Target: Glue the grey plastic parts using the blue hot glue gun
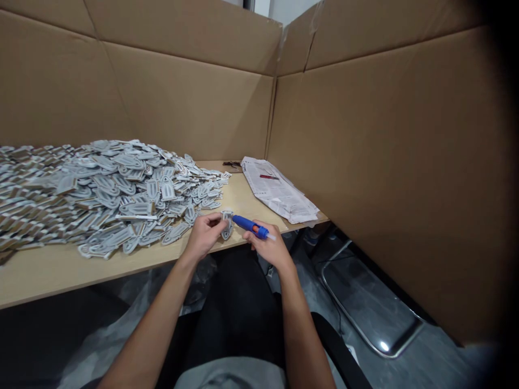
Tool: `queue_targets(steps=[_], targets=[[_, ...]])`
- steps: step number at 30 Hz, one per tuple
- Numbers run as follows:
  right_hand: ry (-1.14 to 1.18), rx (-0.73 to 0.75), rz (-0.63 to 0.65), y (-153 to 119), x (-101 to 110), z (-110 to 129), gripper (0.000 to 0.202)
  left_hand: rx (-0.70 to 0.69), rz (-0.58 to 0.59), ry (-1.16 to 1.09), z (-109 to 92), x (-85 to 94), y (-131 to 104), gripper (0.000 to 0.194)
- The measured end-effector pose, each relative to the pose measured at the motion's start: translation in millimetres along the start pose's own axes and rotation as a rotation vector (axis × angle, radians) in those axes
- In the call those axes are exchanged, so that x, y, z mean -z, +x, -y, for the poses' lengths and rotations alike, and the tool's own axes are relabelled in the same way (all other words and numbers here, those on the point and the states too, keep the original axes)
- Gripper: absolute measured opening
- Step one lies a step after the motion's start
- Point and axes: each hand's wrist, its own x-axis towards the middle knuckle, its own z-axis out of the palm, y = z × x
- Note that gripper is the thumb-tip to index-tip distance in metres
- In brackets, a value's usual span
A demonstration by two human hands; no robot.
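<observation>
My left hand (206, 235) pinches a small grey slotted piece (227, 226), pointed at its lower end, between thumb and fingers just above the table's front edge. In my right hand (271, 246) lies a blue glue pen (248, 224) with an orange part in its side and a translucent stick poking out of the back. Its narrow tip points left at the piece, very close to it; whether they touch I cannot tell. A large heap of similar grey pieces (133, 183) spreads over the table to the left of my hands.
Tall cardboard walls (194, 97) enclose the wooden table (239, 197) at the back and right. At the right end a printed paper sheet (263, 189) carries a red pen-like object (268, 177). A metal-framed chair or stool (365, 292) stands below right.
</observation>
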Motion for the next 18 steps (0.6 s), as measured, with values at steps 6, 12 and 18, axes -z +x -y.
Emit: queue_targets(steps=[6,12,18], targets=[[-0.047,-0.003,-0.007,-0.6,-0.2,4.0,0.027,-0.018,0.026,0.044,2.3,1.6,-0.1,0.025],[-0.181,0.025,0.028,-3.4,2.2,11.9,0.034,-0.027,0.079,0.079,3.6,1.8,-1.8,0.028],[-0.373,0.096,0.034,-4.2,-3.1,15.8,0.025,-0.030,0.086,0.093,3.0,3.0,1.9,0.034]])
